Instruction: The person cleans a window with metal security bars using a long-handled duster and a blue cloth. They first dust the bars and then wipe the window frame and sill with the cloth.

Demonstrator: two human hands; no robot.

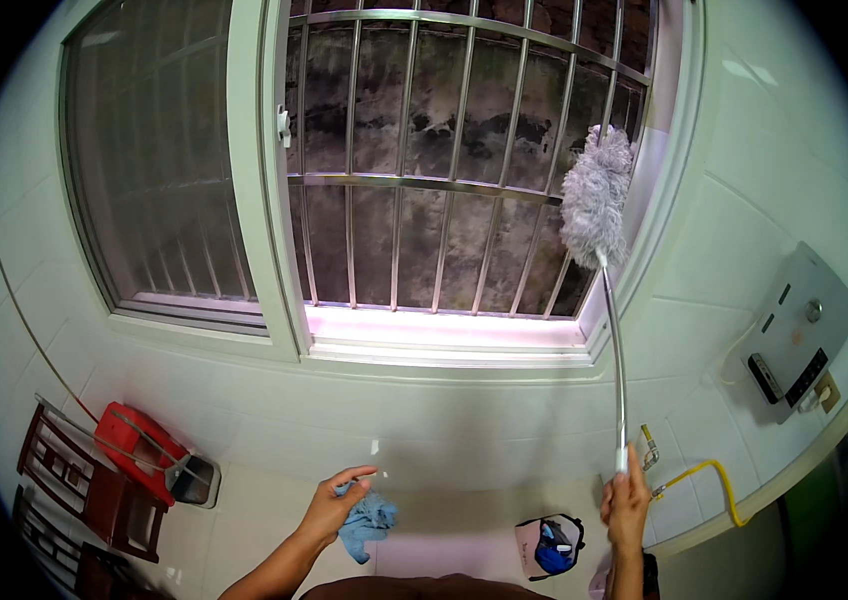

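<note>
Two dark wooden chairs (122, 505) are parked far left on the floor (254, 510), beside a red thing (129, 440), kind not identifiable. Above, the left side of the window (270, 250) is covered by a screened panel (159, 170); the right side is open, blocked only by metal bars (424, 183).

Left hand (329, 508): held low, fingers pointed rightward. A blue cloth (371, 517) is seen right at it; whether it is gripped or just lies beyond cannot be told, inner side of the fingers hidden.

Next right, an open bag (532, 543) is set on the floor, blue contents showing.

Then the duster (599, 215): fluffy grey head positioned at the right end of the bars, near the right window frame (666, 240). Metal shaft (620, 370) is run down to the right hand (627, 505), closed around the handle end. Contact of fluff on metal can't be confirmed from one view.

Far right: yellow hose (722, 480) and grey wall unit (794, 320), neither being touched.

Step, as judged: right end of the bars being dusted. Next move seems to call for the head to be pressed lightly on a bar and drawn along it, handle held firm. Small wrist motion should be used; swing is likely amplified by the long shaft.
</note>
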